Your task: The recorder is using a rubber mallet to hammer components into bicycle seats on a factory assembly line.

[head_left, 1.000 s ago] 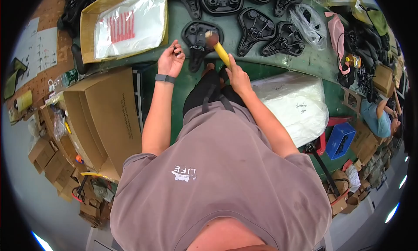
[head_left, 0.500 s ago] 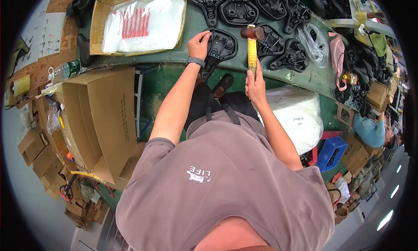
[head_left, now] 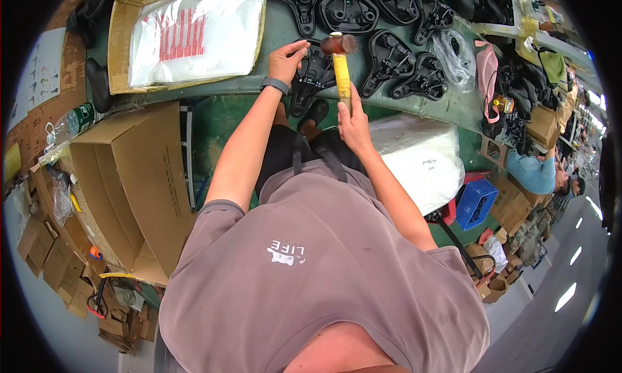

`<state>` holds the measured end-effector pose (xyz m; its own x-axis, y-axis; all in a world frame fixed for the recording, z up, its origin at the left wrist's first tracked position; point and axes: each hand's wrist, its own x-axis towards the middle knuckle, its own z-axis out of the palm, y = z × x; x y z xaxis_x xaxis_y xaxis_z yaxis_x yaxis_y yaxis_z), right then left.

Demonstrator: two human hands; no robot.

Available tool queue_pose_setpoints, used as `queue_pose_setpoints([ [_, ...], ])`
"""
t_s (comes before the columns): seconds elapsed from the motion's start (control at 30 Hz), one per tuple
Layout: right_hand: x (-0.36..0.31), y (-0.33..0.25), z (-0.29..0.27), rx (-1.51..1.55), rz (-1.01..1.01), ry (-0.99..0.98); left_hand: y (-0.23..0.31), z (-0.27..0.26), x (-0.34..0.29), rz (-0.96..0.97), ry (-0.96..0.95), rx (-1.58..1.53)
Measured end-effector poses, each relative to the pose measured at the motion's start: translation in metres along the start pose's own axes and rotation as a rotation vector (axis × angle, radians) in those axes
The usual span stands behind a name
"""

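My right hand (head_left: 355,125) grips the handle of a mallet (head_left: 342,75), wrapped in yellow, with a dark reddish-brown head. The mallet head is raised beside and partly in front of a black bicycle saddle (head_left: 308,88), which lies underside up at the bench's near edge. At this saddle's upper left, my left hand (head_left: 285,63) has thumb and fingers pinched together; whatever is between them is too small to make out. More upturned black saddles (head_left: 391,61) lie to the right and behind on the green bench.
A cardboard tray (head_left: 120,49) with a clear-wrapped white pack stands left on the bench (head_left: 243,81). Coiled clear plastic (head_left: 453,59) lies right. Below are a large open carton (head_left: 146,179), a white wrapped bundle (head_left: 421,166) and a blue crate (head_left: 476,203). Another person (head_left: 534,171) is far right.
The mallet has moved left, closer to the near saddle. My left hand stays pinched at that saddle's edge. The whole view has shifted a little.
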<state>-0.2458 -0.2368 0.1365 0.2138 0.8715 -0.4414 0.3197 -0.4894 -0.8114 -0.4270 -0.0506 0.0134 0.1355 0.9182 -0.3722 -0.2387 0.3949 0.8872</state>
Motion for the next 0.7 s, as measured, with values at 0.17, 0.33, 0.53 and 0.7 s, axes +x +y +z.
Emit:
queue_pose_setpoints([
  [0.17,0.011,-0.033,0.017,-0.082,-0.184,0.014,0.003,-0.017,0.0,0.018,0.042,-0.035],
  [0.33,0.017,0.018,0.026,-0.496,-0.234,-0.036,0.038,-0.041,-0.028,-0.248,0.197,-0.585],
  [0.53,0.011,-0.037,0.035,0.39,0.219,-0.135,0.055,-0.101,-0.055,-0.469,-0.047,-1.406],
  [0.7,0.01,-0.06,0.01,0.61,0.226,0.13,0.089,-0.059,-0.037,-0.445,-0.221,-1.683],
])
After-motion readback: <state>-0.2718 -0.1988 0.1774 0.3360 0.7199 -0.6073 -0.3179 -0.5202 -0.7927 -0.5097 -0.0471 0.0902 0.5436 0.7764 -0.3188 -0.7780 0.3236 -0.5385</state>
